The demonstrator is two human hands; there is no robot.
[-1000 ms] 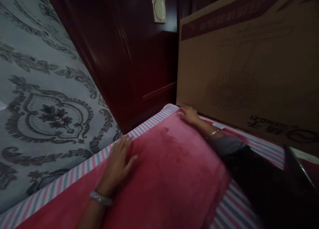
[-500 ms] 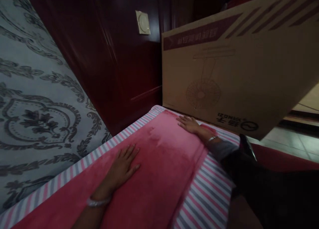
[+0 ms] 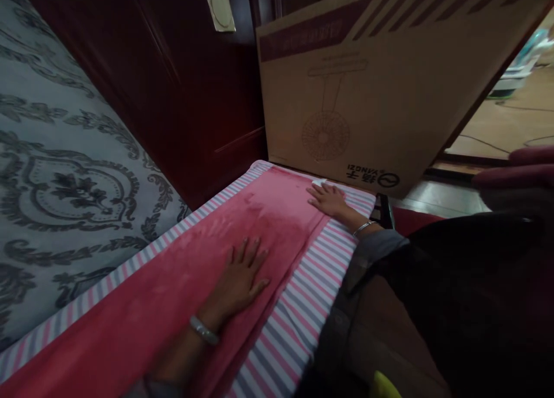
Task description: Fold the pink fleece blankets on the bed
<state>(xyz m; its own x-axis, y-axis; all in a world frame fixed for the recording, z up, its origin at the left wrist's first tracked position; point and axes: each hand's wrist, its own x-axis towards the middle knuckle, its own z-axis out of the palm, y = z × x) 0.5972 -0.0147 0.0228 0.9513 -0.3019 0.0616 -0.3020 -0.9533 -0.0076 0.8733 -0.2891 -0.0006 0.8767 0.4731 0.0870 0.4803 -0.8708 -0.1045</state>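
Observation:
A red and pink plush cloth (image 3: 173, 294) lies over a striped pink, grey and white cloth (image 3: 298, 288) whose edges show along both sides. My left hand (image 3: 242, 277) rests flat on the red pile, fingers spread, with a silver bangle at the wrist. Near the far end, my right hand (image 3: 328, 199) lies palm down with spread fingers by the cloth's edge, a thin bracelet on its wrist. Neither hand holds anything. A small white patch (image 3: 319, 182) shows just beyond the right fingers.
A large cardboard box (image 3: 389, 92) stands against the far end. Dark red wood panelling (image 3: 208, 98) with a cream wall switch (image 3: 220, 8) rises behind. Patterned wallpaper (image 3: 78, 184) covers the left. Tiled floor (image 3: 445, 196) shows at the right, beyond a dark sleeve.
The view has shifted. My left hand has slid along the red cloth toward the striped near side. My right hand stays at the far end, closer to the edge beside the box.

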